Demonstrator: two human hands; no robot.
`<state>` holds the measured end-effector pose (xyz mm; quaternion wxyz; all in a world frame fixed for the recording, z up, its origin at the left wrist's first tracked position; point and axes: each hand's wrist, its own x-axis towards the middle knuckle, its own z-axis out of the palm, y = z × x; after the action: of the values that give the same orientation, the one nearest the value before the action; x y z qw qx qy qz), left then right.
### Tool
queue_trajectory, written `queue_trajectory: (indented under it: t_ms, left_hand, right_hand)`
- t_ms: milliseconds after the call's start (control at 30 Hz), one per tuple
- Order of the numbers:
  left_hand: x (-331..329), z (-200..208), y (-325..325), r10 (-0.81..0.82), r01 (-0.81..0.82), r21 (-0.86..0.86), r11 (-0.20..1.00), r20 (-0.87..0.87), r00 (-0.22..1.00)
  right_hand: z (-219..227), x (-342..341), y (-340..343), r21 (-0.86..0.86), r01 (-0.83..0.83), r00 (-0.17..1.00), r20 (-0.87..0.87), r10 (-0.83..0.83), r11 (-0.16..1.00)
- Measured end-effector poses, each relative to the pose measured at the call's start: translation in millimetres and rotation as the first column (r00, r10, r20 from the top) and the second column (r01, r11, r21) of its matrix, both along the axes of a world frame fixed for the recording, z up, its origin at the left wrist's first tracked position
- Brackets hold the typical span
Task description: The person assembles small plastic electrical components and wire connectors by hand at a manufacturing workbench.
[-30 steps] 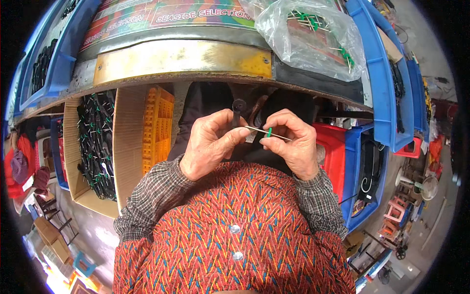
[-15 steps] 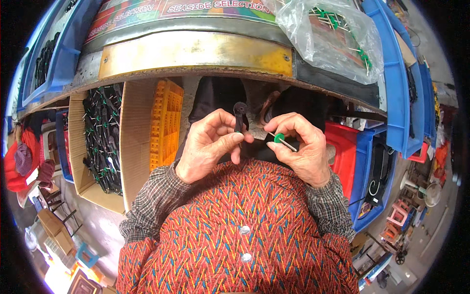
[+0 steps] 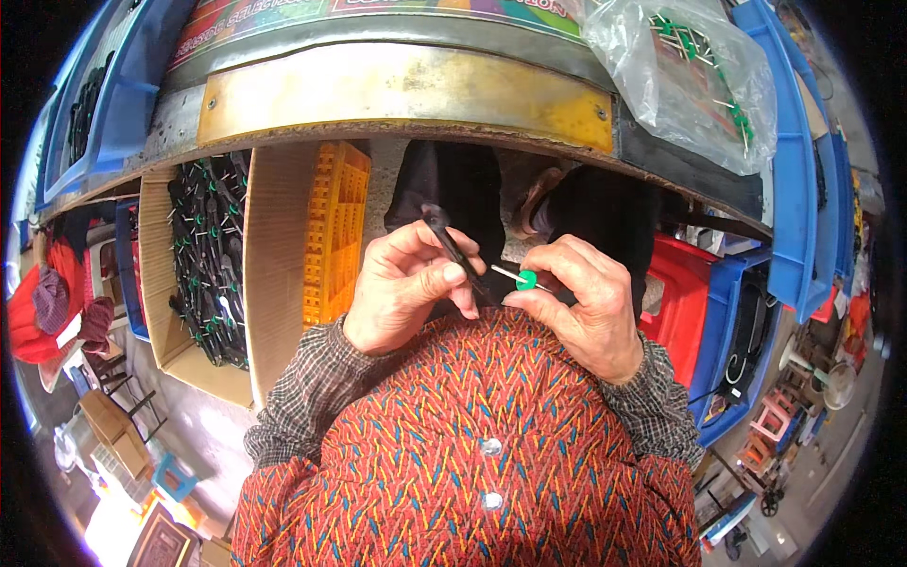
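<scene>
My left hand [image 3: 409,282] pinches a slim black plastic piece [image 3: 453,248] with a rounded head, tilted over my lap. My right hand [image 3: 588,300] is closed on a small green disc with a thin white pin [image 3: 526,280] through it. The pin's left end points at the black piece, and a gap separates the two. Both hands are held in front of my patterned red apron, just below the bench edge.
A cardboard box [image 3: 274,274] of black pieces with green and white parts stands left, beside an orange crate [image 3: 335,236]. On the bench [image 3: 406,94] lies a clear bag [image 3: 652,85] with green-and-white pins. Blue bins [image 3: 789,189] and a red tub [image 3: 675,293] are at right.
The black piece has tipped from nearly upright to a slant. My right hand has turned the green disc and pin, so the pin now points left toward the black piece. The view has shifted slightly.
</scene>
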<state>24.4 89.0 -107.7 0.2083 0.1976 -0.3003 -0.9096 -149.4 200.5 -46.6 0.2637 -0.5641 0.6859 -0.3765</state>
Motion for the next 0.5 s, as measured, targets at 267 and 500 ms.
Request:
queue_trajectory:
  t_ms: [267,500]
  left_hand:
    - [6.6,-16.9,7.1,-0.022,0.043,0.179,0.983,-0.117,0.993]
    - [10.1,-25.7,5.0,0.001,0.047,0.245,0.968,-0.192,0.981]
  right_hand:
    - [0.6,9.8,-7.2,0.037,-0.029,0.999,-0.012,0.03,0.999]
    - [0.0,12.5,-13.6,-0.016,-0.069,0.995,-0.068,0.068,0.997]
